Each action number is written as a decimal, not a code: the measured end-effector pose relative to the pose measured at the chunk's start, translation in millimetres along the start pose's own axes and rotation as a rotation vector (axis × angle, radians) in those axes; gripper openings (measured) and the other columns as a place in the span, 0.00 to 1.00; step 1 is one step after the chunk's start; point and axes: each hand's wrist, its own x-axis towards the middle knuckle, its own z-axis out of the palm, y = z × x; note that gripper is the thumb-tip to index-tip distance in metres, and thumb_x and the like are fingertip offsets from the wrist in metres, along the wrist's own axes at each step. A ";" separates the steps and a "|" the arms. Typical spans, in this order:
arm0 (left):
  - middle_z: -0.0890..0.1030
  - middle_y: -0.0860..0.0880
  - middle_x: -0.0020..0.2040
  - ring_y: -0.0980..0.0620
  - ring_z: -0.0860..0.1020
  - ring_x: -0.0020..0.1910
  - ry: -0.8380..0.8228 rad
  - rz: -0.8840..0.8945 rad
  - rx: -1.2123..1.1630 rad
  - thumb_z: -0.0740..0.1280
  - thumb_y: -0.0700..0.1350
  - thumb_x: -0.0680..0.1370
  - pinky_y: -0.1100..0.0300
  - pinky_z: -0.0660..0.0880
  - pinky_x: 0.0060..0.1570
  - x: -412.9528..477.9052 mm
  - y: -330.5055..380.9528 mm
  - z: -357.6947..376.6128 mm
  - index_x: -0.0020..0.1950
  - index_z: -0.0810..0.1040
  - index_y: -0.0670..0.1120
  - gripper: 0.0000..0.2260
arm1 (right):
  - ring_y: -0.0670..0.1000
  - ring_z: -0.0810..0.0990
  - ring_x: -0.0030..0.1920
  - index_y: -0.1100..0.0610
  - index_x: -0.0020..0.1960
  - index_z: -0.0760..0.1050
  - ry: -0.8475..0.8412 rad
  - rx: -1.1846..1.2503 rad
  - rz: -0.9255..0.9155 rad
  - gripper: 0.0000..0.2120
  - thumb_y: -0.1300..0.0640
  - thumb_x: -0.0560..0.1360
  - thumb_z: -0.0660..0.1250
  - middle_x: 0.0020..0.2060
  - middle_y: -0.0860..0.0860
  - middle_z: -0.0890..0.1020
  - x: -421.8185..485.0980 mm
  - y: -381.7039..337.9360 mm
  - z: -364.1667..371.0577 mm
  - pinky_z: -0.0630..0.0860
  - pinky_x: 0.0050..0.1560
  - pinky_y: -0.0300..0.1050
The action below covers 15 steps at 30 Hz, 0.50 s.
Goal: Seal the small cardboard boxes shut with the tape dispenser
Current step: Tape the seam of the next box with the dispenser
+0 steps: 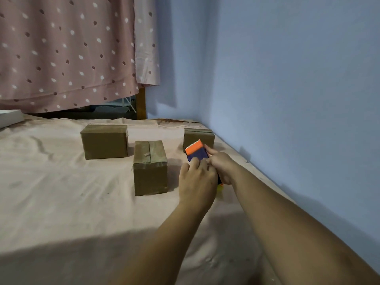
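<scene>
Three cardboard boxes stand taped on a pink sheet (61, 192): the left box (104, 141) and middle box (150, 167) mid-bed, the corner box (198, 135) at its far right corner, just beyond the orange-and-blue tape dispenser (196, 152), which the left hand (196, 182) and right hand (221, 164) grip together near the right edge.

Lost behind left hand (197, 182) and right hand (223, 167): lower half of dispenser (197, 154). Partly blocked: right box (205, 134). Cropped at left: white slab (9, 118).

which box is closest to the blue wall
The rightmost cardboard box, partly hidden behind the tape dispenser; the left box and middle box stand further away.
</scene>
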 end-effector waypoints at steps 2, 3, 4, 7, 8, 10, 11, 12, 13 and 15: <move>0.78 0.47 0.30 0.47 0.74 0.31 0.004 0.008 -0.004 0.76 0.41 0.57 0.60 0.66 0.30 -7.8 5.3 12.7 0.33 0.81 0.44 0.08 | 0.53 0.76 0.50 0.45 0.72 0.66 -0.020 0.045 -0.005 0.29 0.70 0.77 0.55 0.47 0.48 0.81 4.8 2.2 1.2 0.72 0.55 0.46; 0.78 0.47 0.31 0.47 0.74 0.31 0.002 0.006 -0.002 0.75 0.41 0.58 0.60 0.66 0.30 -10.5 7.0 18.4 0.35 0.81 0.44 0.08 | 0.53 0.75 0.50 0.46 0.72 0.67 -0.017 0.052 -0.005 0.29 0.70 0.77 0.54 0.45 0.48 0.81 4.2 1.5 3.1 0.72 0.53 0.46; 0.78 0.47 0.31 0.47 0.74 0.31 -0.006 0.004 0.000 0.75 0.41 0.58 0.60 0.67 0.30 -12.5 8.0 23.3 0.36 0.81 0.44 0.09 | 0.53 0.76 0.50 0.46 0.71 0.68 -0.025 0.076 -0.003 0.28 0.70 0.78 0.55 0.45 0.48 0.81 5.8 2.4 4.9 0.73 0.52 0.45; 0.78 0.46 0.32 0.47 0.74 0.32 -0.029 -0.011 -0.006 0.75 0.41 0.59 0.59 0.67 0.30 -15.7 8.2 28.5 0.38 0.81 0.43 0.10 | 0.52 0.79 0.49 0.47 0.73 0.66 -0.033 0.059 0.018 0.25 0.67 0.80 0.56 0.56 0.51 0.79 5.0 -0.3 8.3 0.76 0.45 0.43; 0.78 0.46 0.32 0.47 0.74 0.31 -0.022 -0.016 -0.007 0.75 0.41 0.59 0.60 0.66 0.30 -15.4 7.3 28.3 0.38 0.81 0.42 0.10 | 0.51 0.79 0.47 0.47 0.73 0.66 -0.030 0.091 0.021 0.25 0.67 0.80 0.55 0.57 0.52 0.78 6.9 -1.1 6.3 0.75 0.42 0.42; 0.77 0.46 0.30 0.47 0.73 0.31 -0.008 -0.025 -0.006 0.75 0.41 0.58 0.60 0.66 0.30 -14.3 5.8 26.8 0.36 0.81 0.43 0.09 | 0.49 0.80 0.43 0.49 0.72 0.67 -0.035 0.194 0.044 0.23 0.67 0.81 0.54 0.55 0.53 0.79 8.3 -2.6 -0.1 0.75 0.39 0.40; 0.77 0.46 0.30 0.47 0.73 0.31 -0.006 -0.026 -0.008 0.75 0.42 0.59 0.60 0.66 0.30 -14.1 6.0 27.1 0.35 0.81 0.43 0.08 | 0.48 0.80 0.40 0.51 0.70 0.69 -0.036 0.247 0.067 0.21 0.66 0.81 0.54 0.50 0.52 0.81 6.2 -2.2 -1.6 0.76 0.37 0.40; 0.77 0.46 0.30 0.47 0.74 0.32 -0.009 -0.022 -0.018 0.75 0.42 0.59 0.60 0.66 0.30 -14.2 6.8 28.9 0.34 0.81 0.44 0.07 | 0.47 0.80 0.36 0.52 0.68 0.72 -0.031 0.278 0.100 0.18 0.64 0.81 0.55 0.43 0.52 0.82 5.5 0.4 -2.2 0.76 0.35 0.39; 0.78 0.47 0.31 0.47 0.74 0.32 -0.015 -0.015 -0.033 0.75 0.42 0.59 0.59 0.67 0.31 -15.0 7.9 31.4 0.33 0.81 0.45 0.07 | 0.47 0.79 0.33 0.54 0.64 0.75 -0.018 0.286 0.131 0.15 0.61 0.81 0.56 0.37 0.52 0.82 4.2 4.2 -0.4 0.77 0.36 0.39; 0.79 0.47 0.33 0.47 0.76 0.34 -0.030 -0.024 -0.074 0.76 0.42 0.59 0.58 0.70 0.32 -18.5 10.8 37.5 0.34 0.81 0.45 0.07 | 0.51 0.77 0.39 0.58 0.56 0.80 -0.019 0.250 0.176 0.13 0.57 0.80 0.58 0.42 0.55 0.83 4.2 12.9 3.0 0.77 0.52 0.42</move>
